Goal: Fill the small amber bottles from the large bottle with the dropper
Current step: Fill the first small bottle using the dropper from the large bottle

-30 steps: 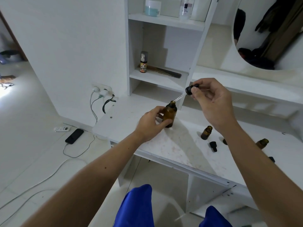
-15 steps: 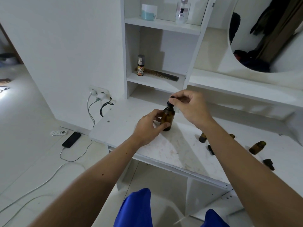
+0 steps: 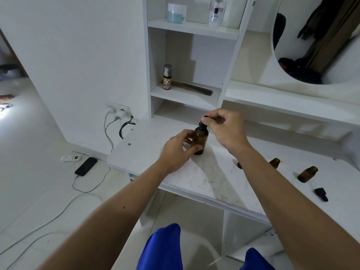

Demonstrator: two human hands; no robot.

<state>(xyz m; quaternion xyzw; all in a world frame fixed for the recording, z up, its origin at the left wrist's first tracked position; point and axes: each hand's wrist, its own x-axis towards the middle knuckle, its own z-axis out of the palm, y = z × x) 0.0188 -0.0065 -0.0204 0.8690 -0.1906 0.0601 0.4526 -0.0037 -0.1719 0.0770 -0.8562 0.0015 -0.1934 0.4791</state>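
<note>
The large amber bottle (image 3: 200,138) stands upright on the white tabletop (image 3: 210,178). My left hand (image 3: 178,151) grips its body from the left. My right hand (image 3: 224,127) pinches the black dropper top (image 3: 203,123), which sits in the bottle's neck. To the right, a small amber bottle (image 3: 307,174) lies tilted, another small bottle (image 3: 274,162) stands behind my right forearm, and a third one (image 3: 239,165) is mostly hidden by that arm. A loose black dropper cap (image 3: 321,194) lies near the front right.
Shelves behind the table hold a spray can (image 3: 167,77), a comb (image 3: 192,89), a jar (image 3: 176,13) and a clear bottle (image 3: 216,12). A round mirror (image 3: 315,39) hangs at the right. A phone (image 3: 86,166) and cables lie on the floor at the left.
My right hand brought the dropper down from above the large bottle and set it into the neck. My left hand kept its hold on the bottle.
</note>
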